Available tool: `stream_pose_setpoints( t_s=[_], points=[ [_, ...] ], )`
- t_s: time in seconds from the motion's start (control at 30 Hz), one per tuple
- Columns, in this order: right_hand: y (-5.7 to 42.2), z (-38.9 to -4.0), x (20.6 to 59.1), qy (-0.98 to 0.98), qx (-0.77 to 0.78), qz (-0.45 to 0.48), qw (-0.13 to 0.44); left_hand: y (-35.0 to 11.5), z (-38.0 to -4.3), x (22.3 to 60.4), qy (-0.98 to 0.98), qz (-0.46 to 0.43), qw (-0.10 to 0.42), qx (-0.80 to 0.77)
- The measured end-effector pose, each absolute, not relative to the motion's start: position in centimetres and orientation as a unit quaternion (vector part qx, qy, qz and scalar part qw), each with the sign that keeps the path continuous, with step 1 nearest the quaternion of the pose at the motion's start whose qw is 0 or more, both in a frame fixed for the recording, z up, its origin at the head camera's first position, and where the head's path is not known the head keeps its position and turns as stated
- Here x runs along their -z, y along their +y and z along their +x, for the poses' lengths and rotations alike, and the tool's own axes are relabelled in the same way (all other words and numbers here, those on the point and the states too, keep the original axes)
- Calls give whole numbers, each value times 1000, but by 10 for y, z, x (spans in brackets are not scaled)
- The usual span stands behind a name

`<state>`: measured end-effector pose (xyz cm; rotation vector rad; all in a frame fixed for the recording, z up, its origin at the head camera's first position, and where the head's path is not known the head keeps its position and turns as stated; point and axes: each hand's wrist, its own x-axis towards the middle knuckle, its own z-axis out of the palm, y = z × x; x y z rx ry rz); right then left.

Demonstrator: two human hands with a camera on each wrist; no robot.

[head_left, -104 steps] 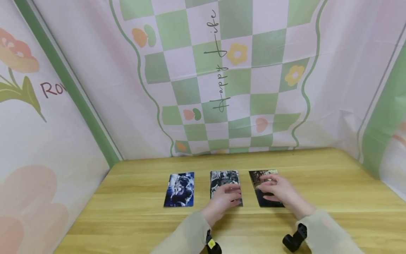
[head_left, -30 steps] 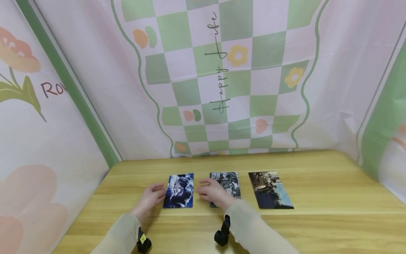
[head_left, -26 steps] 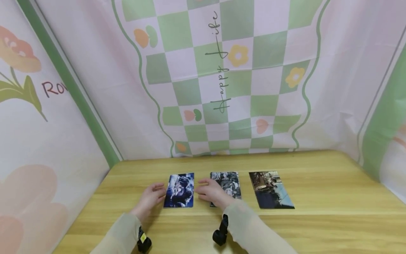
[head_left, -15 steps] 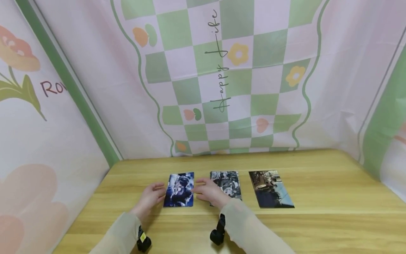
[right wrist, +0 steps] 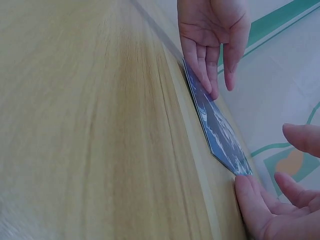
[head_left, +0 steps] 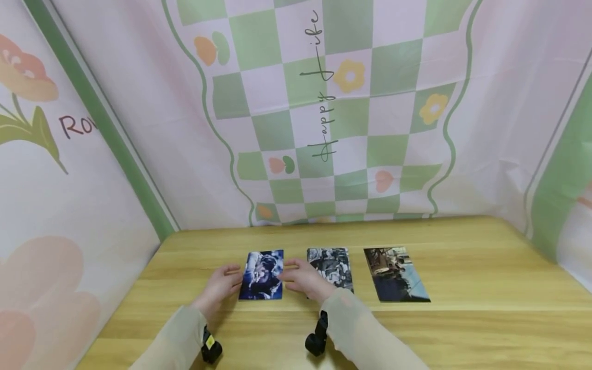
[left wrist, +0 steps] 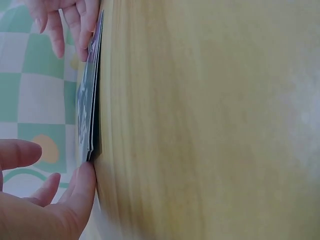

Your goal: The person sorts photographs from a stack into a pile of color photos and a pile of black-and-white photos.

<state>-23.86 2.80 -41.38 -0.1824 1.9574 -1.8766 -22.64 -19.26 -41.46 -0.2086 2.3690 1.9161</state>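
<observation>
A blue-and-white picture card (head_left: 261, 277) lies flat at the left of a row of three pictures. Its edge in the left wrist view shows more than one layer, so this looks like a thin stack (left wrist: 91, 100). My left hand (head_left: 219, 288) touches its left edge with loosely extended fingers. On the opposite side my right hand (head_left: 305, 280) has its fingertips at the right edge, the fingers spread and fairly straight. That hand partly covers the black-and-white picture card (head_left: 335, 264) in the middle. A brown-and-blue picture card (head_left: 400, 277) lies at the right, away from both hands.
The cards lie on a wooden table (head_left: 481, 277). Behind it hangs a green-and-white checked cloth (head_left: 347, 154) with lettering, and another printed cloth (head_left: 88, 205) stands at the left. Each wrist carries a small black camera (head_left: 316, 341).
Both hands have moved left, from the middle and right pictures to the two sides of the blue one. Lately the right hand has edged slightly further left against it.
</observation>
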Motion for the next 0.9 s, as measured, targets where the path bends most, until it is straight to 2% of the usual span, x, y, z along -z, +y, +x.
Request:
stream_pose_setpoints(
  t_s=[0.63,0.9],
  points=[
    [26,-240,419,681,703,-51,200,-189,-224,412,752,-79,39,-653],
    [22,-241,421,672,718,-47,176,-190,-226,412,751,-101,25,-652]
  ],
)
